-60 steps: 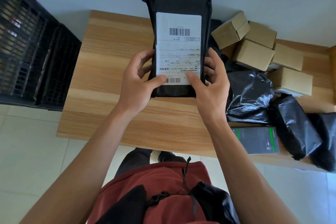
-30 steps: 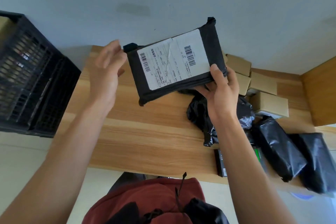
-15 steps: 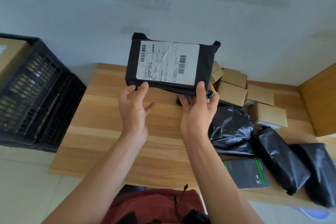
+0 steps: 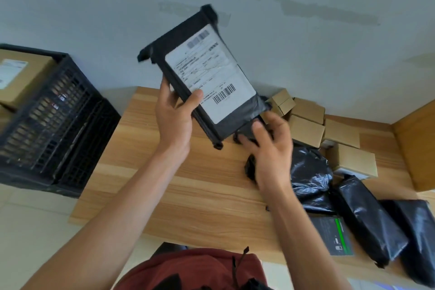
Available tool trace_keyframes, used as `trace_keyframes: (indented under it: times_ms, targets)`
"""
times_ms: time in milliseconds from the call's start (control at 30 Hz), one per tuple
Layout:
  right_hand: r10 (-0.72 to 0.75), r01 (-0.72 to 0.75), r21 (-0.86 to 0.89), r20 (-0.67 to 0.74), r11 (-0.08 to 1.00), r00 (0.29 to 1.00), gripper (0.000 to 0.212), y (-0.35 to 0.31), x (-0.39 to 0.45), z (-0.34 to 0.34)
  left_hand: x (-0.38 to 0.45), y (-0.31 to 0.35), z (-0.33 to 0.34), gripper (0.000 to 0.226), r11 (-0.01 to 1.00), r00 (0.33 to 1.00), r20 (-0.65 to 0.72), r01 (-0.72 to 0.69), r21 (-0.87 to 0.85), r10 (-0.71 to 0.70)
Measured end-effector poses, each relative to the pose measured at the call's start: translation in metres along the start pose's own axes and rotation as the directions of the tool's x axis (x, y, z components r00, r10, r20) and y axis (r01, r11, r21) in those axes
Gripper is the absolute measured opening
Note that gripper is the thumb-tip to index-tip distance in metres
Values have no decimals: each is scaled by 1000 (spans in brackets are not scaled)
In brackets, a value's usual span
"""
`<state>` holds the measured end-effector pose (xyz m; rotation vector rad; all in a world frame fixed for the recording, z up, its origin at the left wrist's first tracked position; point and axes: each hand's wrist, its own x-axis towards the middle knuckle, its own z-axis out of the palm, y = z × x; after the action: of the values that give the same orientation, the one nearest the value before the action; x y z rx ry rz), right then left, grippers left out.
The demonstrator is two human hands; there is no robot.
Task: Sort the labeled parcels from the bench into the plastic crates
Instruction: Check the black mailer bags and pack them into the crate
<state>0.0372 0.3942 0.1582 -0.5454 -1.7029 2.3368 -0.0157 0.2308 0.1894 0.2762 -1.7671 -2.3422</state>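
Observation:
A black poly-bag parcel with a white barcode label (image 4: 211,77) is held up above the wooden bench (image 4: 188,195), tilted with its top leaning left. My left hand (image 4: 174,120) grips its lower left edge, thumb on the label side. My right hand (image 4: 270,155) is off the parcel, just below its lower right corner, with fingers loosely spread over a dark bag on the bench. A black plastic crate (image 4: 54,120) stands on the left beside the bench, with a labelled cardboard box (image 4: 21,75) inside it.
Several small cardboard boxes (image 4: 306,129) are stacked at the bench's back right. Crumpled black bag parcels (image 4: 310,179) (image 4: 367,216) and a grey box with a green stripe (image 4: 334,235) lie at the right front. A wooden panel (image 4: 416,148) rises at the far right.
The parcel has turned from lying level in both hands to a steep tilt. My right hand has let go and dropped below it, and my left hand alone holds it.

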Motion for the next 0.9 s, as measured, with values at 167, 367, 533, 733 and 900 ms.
trace_keyframes:
  times_ms: [167, 367, 533, 733, 900]
  targets:
    - [-255, 283, -290, 131, 914, 958, 49, -47, 24, -9, 15, 37, -2, 55, 990, 988, 140, -87, 108, 72]
    - [-184, 327, -306, 414, 894, 892, 54, -50, 17, 13, 16, 47, 3, 53, 975, 963, 258, -124, 184, 74]
    - [-178, 229, -150, 292, 962, 940, 42, -33, 6, 19, 9, 40, -1, 58, 973, 986, 140, -112, 202, 85]
    - [-262, 299, -164, 211, 940, 942, 47, -23, 0, 30, -13, 19, -10, 57, 871, 950, 270, -263, 416, 158]
    - [-244, 308, -199, 291, 930, 925, 48, -19, -3, 49, -15, 20, -34, 55, 875, 964, 197, -249, 416, 180]
